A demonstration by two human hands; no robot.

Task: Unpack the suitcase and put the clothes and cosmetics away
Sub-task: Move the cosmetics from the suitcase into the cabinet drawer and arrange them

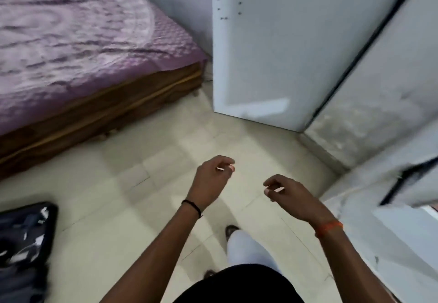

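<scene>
Hands, left point(211, 179) and right point(291, 193), hang loosely curled and empty between bed point(71, 42), wardrobe door point(272, 53) and suitcase point(23, 238).

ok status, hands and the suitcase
Left hand and right hand both empty, fingers loosely curled, over the floor. Suitcase open at far left, out of reach. White wardrobe door stands open ahead.

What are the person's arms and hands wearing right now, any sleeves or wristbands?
Both forearms are bare, with no sleeves in view. The left hand has a thin black band round its wrist. The right hand has an orange thread band round its wrist. No gloves or rings can be made out.
</scene>
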